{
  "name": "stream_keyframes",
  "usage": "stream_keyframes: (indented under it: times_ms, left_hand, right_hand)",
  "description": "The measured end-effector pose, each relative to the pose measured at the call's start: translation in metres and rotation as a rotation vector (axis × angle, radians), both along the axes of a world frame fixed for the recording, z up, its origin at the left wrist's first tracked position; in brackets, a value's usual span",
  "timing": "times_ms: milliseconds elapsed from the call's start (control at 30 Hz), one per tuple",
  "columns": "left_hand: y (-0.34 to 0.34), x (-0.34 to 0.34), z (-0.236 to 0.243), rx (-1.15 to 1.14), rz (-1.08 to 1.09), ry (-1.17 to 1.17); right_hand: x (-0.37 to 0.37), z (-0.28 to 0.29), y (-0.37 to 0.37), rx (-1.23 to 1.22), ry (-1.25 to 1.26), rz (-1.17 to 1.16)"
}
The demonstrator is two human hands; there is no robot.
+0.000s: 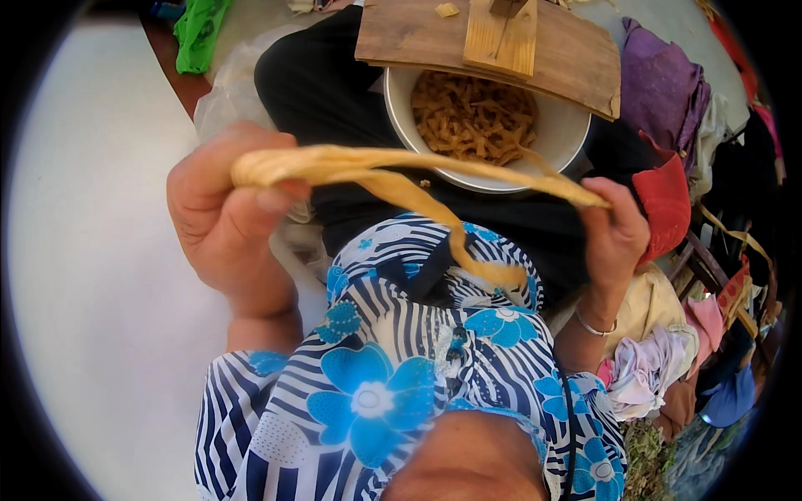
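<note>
Holding the tan strip [351, 164] above my lap [334, 100], I might tear or twist it if I tug its ends unevenly. My left hand [225, 199], raised, pinches its looped end between thumb and curled fingers; well apart, past the near rim of the metal basin [565, 127], my lifted right hand [616, 221] has thumb and fingertips closed on the other end.
</note>
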State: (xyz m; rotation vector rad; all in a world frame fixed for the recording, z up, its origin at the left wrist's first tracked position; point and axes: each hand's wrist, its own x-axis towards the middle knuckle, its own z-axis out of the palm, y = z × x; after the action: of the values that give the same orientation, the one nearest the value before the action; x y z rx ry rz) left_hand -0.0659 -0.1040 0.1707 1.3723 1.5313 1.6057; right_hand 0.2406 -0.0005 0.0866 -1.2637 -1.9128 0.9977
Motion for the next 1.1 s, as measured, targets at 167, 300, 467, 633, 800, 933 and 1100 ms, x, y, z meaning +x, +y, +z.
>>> stream_keyframes:
  times_ms: [167,300,467,633,800,933,1100]
  left_hand:
    - [-0.013,-0.008,-0.019,-0.105,-0.021,-0.347]
    - [-0.011,0.02,-0.025,-0.263,-0.26,-0.625]
    - [0.001,0.037,-0.024,-0.264,-0.354,-0.826]
    - [-0.003,-0.006,-0.028,-0.269,0.099,-0.634]
    - [-0.013,-0.036,-0.064,-0.495,0.23,-0.518]
    - [-0.006,-0.049,-0.1,-0.573,0.461,0.415]
    - [0.029,0.01,-0.082,-0.13,0.242,0.786]
  right_hand:
    - [0.009,0.011,0.026,0.528,-0.263,-0.385]
    - [-0.022,0.016,-0.005,0.113,0.252,0.133]
    - [-0.097,0.006,-0.023,-0.325,0.263,0.725]
    - [-0.068,-0.008,-0.014,-0.582,0.105,0.557]
    - [-0.05,-0.015,-0.011,-0.142,-0.215,0.392]
    - [-0.044,-0.012,-0.01,0.059,-0.386,0.333]
    - [-0.055,-0.009,-0.014,0.141,-0.253,0.315]
